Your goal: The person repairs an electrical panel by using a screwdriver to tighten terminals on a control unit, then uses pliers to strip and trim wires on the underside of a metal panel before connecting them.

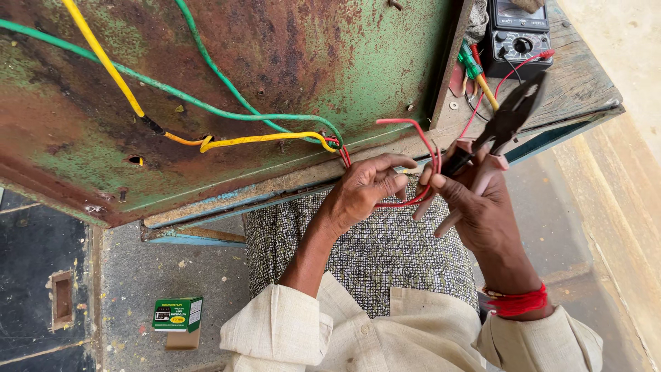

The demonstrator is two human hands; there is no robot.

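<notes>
Your left hand point(365, 189) is closed in a pinch on the red wire point(413, 162) — thumb and fingertips curl around it just below the edge of the rusty green metal panel point(275, 62). The wire is thin and bright red; it rises from your fingers, arches over in a narrow loop against the panel's lower edge, then drops and sweeps back under your hands in a second curve toward your right palm. More red strands bunch at the panel's lower edge just beside your left thumb, where a green wire point(227, 89) and a yellow wire point(255, 140) also come down across the flaking paint.

Your right hand point(475, 207) is wrapped around the pliers point(506, 120) — the pale pink handles sit in your palm, with two fingers stretched out below them. The dark jaws point up and to the right, slightly parted and holding nothing. A red thread band point(518, 302) circles that wrist.

Beyond the pliers, a black multimeter point(520, 34) lies on the worn wooden bench point(585, 83), with its own thin red lead trailing down. A small green box point(177, 314) stands on the floor to your left.
</notes>
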